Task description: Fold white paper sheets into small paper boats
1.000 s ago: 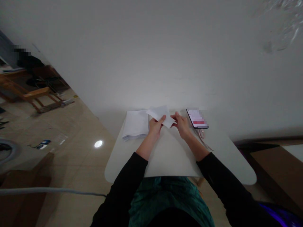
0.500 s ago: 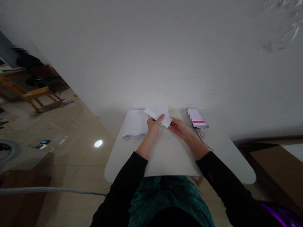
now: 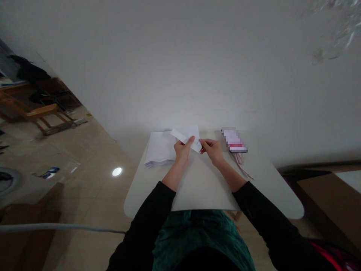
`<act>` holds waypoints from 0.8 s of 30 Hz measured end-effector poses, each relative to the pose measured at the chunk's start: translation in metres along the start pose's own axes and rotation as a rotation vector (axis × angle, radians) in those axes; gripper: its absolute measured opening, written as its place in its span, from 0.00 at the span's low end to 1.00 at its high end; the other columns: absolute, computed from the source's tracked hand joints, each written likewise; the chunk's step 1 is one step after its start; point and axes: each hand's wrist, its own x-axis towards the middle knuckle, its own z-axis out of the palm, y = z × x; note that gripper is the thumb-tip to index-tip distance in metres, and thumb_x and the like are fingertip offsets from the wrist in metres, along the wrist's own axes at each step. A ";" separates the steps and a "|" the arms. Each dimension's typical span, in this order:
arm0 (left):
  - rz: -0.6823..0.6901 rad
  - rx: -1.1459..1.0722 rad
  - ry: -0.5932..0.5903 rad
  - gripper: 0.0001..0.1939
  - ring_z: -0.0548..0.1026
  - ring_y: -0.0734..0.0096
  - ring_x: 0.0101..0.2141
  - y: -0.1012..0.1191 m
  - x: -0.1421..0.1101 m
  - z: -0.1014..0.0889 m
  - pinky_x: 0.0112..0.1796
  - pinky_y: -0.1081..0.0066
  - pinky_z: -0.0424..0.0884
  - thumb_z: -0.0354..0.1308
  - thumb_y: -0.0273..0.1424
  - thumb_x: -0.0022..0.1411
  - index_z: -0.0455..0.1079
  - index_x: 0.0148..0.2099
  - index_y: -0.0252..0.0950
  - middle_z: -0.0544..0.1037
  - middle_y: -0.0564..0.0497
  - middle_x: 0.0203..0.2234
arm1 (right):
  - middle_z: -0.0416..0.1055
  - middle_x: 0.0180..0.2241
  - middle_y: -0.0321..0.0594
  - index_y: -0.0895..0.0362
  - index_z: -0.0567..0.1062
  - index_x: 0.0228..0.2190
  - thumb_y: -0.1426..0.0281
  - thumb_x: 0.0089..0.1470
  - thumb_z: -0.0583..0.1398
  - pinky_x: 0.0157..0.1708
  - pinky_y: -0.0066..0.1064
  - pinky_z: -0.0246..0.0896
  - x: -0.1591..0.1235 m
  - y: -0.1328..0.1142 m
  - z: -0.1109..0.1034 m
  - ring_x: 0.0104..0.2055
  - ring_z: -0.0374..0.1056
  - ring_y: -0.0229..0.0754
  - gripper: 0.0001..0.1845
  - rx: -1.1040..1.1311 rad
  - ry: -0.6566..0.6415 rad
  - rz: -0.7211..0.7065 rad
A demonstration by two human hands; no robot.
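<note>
A piece of white paper (image 3: 186, 132) with a folded strip along its near edge is held above the table. My left hand (image 3: 182, 151) grips it from the near side, thumb on top. At the paper's right corner my right hand (image 3: 212, 149) pinches the edge between thumb and fingers. Left of my hands lies a stack of white paper sheets (image 3: 160, 147), its near edge showing several layers. The fingertips under the paper are partly hidden.
The white table (image 3: 205, 188) stands against a pale wall (image 3: 180, 67). A phone (image 3: 234, 141) with a pink strap (image 3: 241, 163) lies to the right. Cardboard (image 3: 332, 203) is on the far right; a wooden chair (image 3: 45, 111) and a grey cable (image 3: 62, 227) are at left.
My right hand has turned and closed its fingers into a pinch on the paper's right corner. The strip on the paper's near edge shows more plainly. My left hand has barely moved.
</note>
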 end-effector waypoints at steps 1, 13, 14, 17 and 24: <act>-0.004 -0.008 -0.009 0.21 0.77 0.68 0.27 0.000 -0.001 0.000 0.29 0.70 0.69 0.75 0.37 0.38 0.77 0.32 0.29 0.81 0.44 0.29 | 0.71 0.18 0.36 0.59 0.78 0.26 0.50 0.44 0.67 0.18 0.29 0.62 0.000 0.001 0.001 0.17 0.65 0.36 0.22 -0.025 0.001 -0.019; -0.038 -0.080 -0.059 0.22 0.75 0.70 0.24 -0.005 -0.006 0.002 0.26 0.71 0.70 0.75 0.38 0.39 0.76 0.34 0.30 0.81 0.45 0.29 | 0.68 0.16 0.33 0.58 0.77 0.29 0.52 0.48 0.65 0.14 0.27 0.56 -0.008 -0.002 0.006 0.15 0.63 0.35 0.20 -0.101 0.089 -0.127; -0.045 -0.080 -0.069 0.21 0.74 0.71 0.23 -0.005 -0.006 0.002 0.25 0.70 0.69 0.74 0.39 0.40 0.75 0.33 0.30 0.80 0.45 0.29 | 0.70 0.18 0.34 0.57 0.77 0.29 0.52 0.48 0.65 0.15 0.28 0.58 -0.008 -0.001 0.007 0.16 0.64 0.36 0.20 -0.082 0.072 -0.119; -0.046 -0.069 -0.070 0.20 0.73 0.72 0.22 -0.006 -0.006 0.001 0.24 0.71 0.67 0.74 0.39 0.41 0.74 0.32 0.30 0.79 0.46 0.27 | 0.73 0.20 0.37 0.57 0.78 0.28 0.51 0.47 0.65 0.17 0.31 0.63 -0.006 0.001 0.008 0.19 0.68 0.39 0.21 -0.023 0.009 -0.065; -0.039 -0.067 -0.036 0.22 0.78 0.67 0.30 -0.007 -0.006 0.002 0.32 0.68 0.72 0.75 0.38 0.39 0.76 0.35 0.30 0.81 0.44 0.33 | 0.74 0.21 0.37 0.58 0.80 0.25 0.55 0.42 0.69 0.19 0.32 0.64 -0.003 0.001 0.004 0.19 0.64 0.37 0.18 0.008 0.080 -0.052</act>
